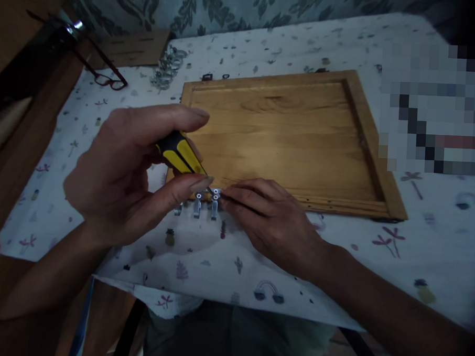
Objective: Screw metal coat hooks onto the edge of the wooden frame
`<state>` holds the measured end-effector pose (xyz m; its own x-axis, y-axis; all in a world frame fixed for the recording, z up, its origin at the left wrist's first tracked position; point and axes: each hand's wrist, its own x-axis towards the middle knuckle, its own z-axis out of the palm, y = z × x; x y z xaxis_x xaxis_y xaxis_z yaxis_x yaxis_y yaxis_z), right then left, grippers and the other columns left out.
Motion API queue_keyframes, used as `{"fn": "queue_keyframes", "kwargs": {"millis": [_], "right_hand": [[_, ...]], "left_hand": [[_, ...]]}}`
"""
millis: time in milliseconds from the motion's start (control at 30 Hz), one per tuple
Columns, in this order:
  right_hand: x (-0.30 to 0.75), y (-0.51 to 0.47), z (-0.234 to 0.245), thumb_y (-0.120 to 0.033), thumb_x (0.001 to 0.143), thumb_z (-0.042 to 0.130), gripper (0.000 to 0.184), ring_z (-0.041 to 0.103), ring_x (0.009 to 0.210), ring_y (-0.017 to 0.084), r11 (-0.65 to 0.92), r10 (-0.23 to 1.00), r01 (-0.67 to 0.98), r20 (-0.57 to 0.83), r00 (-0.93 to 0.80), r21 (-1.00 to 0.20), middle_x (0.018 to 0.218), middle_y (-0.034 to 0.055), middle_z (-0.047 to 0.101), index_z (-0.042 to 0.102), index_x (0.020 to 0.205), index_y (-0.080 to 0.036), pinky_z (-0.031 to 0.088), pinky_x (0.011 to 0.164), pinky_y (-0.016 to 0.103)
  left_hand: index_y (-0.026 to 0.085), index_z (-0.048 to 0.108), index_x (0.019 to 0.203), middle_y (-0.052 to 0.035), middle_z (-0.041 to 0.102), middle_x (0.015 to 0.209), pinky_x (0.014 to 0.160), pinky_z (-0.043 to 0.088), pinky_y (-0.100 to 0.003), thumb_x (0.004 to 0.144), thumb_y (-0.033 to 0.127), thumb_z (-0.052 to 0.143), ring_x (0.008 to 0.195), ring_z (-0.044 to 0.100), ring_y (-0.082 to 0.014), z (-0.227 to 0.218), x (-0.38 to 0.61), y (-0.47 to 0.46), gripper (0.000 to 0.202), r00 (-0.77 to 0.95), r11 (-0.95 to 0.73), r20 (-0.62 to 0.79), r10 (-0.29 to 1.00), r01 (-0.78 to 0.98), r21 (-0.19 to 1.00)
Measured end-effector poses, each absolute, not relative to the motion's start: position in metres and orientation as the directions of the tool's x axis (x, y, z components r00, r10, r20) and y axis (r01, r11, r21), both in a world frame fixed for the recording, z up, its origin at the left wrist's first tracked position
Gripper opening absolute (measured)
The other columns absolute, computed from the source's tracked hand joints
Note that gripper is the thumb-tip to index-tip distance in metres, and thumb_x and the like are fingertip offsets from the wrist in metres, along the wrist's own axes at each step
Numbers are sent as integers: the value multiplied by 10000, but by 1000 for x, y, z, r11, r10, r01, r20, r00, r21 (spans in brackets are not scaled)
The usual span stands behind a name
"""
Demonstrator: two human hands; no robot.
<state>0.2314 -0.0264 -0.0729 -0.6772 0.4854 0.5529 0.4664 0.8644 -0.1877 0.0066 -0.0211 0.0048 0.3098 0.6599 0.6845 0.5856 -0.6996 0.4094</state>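
Note:
My left hand is closed around a yellow and black screwdriver, its shaft slanting down to the right. The screwdriver's tip is at several small metal brackets with cross-head screws, set along the near left edge of a framed wooden panel. My right hand lies over that near edge, its fingers drawn together, fingertips at the rightmost bracket. Those fingertips partly hide what they pinch. The brackets' silvery ends stick out past the panel's edge toward me.
A pile of metal pieces lies behind the panel's left corner, beside a cardboard piece. Red-framed glasses rest at the left. A patterned cloth covers the table. A pixelated patch hides the right side.

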Motion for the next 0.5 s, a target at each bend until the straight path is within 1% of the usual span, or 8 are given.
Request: {"fn": "queue_keyframes", "kwargs": {"millis": [133,200,267,400,500], "right_hand": [[232,-26,-73,-108,960,495,219,604,1012,231,864,487,467,540,-686,-186,1122,83,729,704,1025,-125,542,827,398],[232,-26,-73,-111,958,505,209,607,1006,231,865,484,467,547,-683,-183,1117,84,730,704,1021,-121,542,825,395],[232,-26,-74,-110,953,514,202,607,1002,234,865,483,468,552,-679,-181,1113,85,731,704,1020,-112,541,825,396],[232,-26,-75,-111,952,516,206,604,1024,235,860,492,475,542,-681,-185,1140,80,725,703,1034,-138,542,831,399],[232,-27,-75,-105,948,518,206,606,1024,236,861,492,472,539,-683,-188,1136,79,725,704,1030,-139,544,834,397]], "left_hand": [[244,626,1260,-23,695,857,636,573,-287,814,301,744,744,684,-163,5,6,-20,465,361,-735,691,627,568,371],[234,631,1253,-29,697,859,616,572,-278,816,290,742,787,693,-179,4,6,-18,455,351,-735,694,629,559,384],[221,641,1239,-44,709,901,613,576,-268,800,281,760,849,700,-195,3,5,-18,458,349,-740,699,624,551,386],[267,626,1268,-55,720,1045,638,595,-288,759,280,796,924,702,-220,1,4,-20,537,345,-718,669,658,555,420],[295,624,1270,-47,727,982,633,596,-294,767,317,786,962,700,-234,1,5,-23,529,322,-695,653,686,555,457]]}}
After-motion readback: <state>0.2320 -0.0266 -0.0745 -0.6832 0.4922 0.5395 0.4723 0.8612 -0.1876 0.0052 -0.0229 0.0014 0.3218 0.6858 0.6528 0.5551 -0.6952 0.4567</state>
